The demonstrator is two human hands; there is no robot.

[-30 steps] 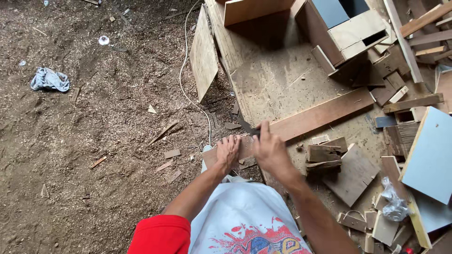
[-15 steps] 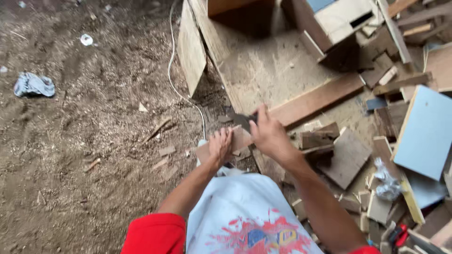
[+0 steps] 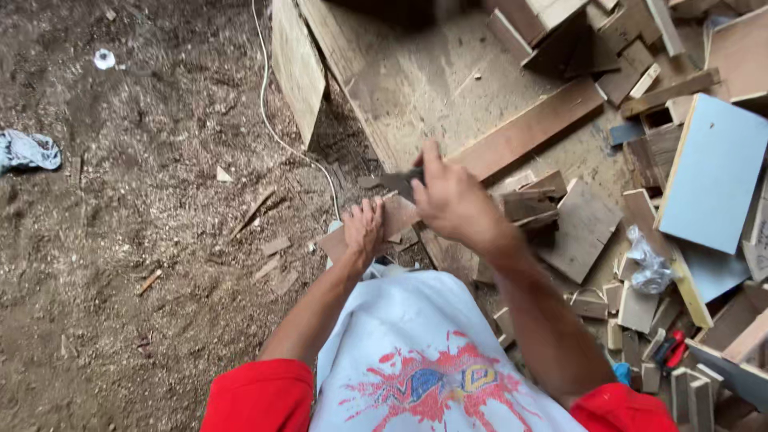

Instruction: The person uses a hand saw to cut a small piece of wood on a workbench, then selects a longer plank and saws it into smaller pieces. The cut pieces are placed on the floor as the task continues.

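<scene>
Fingers of the right hand are curled tight round a small dark tool, its tip lying on the near end of one long wooden plank. The left hand lies flat, fingers spread, pressing that end down, likely to steady it. The plank runs diagonally across a dusty board on the ground. Beyond lie one pale blue panel, many offcuts, one white cable.

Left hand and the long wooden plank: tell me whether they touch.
Touching. The head view shows the left hand pressed palm-down on the near end of the long wooden plank, fingers spread flat on its surface, no gap.
</scene>
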